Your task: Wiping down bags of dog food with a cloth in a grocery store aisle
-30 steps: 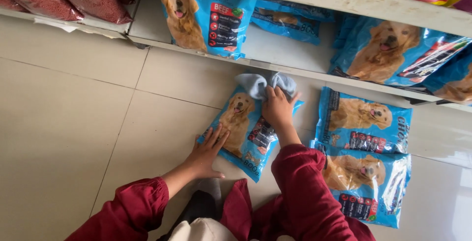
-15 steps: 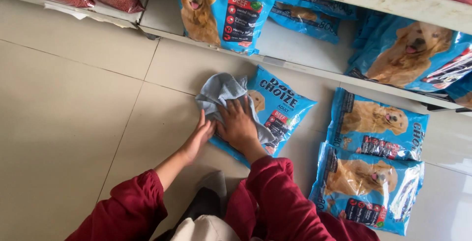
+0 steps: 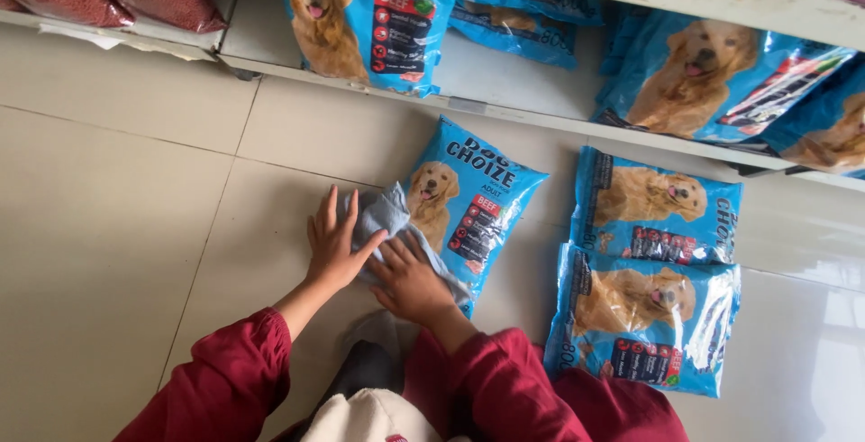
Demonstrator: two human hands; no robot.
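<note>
Currently the right hand (image 3: 410,282) presses flat, fingers spread, on a grey cloth (image 3: 389,217); no closed grip, palm contact only. Left hand (image 3: 332,246) lies open too, fingers splayed, on the cloth's left edge and the floor (image 3: 117,226). Cloth covers the lower left corner of a blue pet-food bag (image 3: 473,199) lying flat on the tiles. Judgement: wiping goes best with even palm pressure, the left hand pinning the bag against sliding. Two similar bags (image 3: 653,262) lie to the right, near but apart. More bags stand on the low shelf (image 3: 505,113) behind. Bag's lower edge hidden beneath cloth and hand; the person's red sleeves are cut off by the frame.
</note>
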